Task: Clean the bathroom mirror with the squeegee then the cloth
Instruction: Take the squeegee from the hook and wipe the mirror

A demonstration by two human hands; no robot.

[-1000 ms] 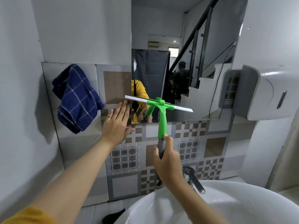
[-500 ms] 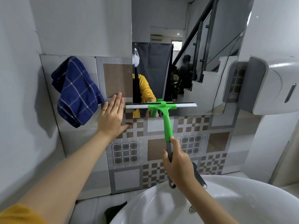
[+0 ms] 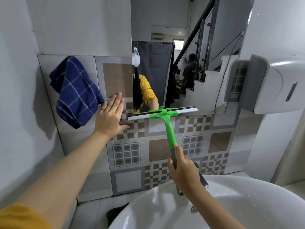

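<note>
The right hand grips the squeegee at the mirror's bottom edge, so the hanging cloth comes next, while the left hand lies flat.

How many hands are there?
2, not counting reflections. The left hand rests flat on the tiles beside the mirror; the right hand grips the squeegee handle above the sink.

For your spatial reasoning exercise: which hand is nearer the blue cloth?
Left. The left hand lies flat on the tiles beside the blue cloth; the right hand grips the squeegee over the sink.
</note>
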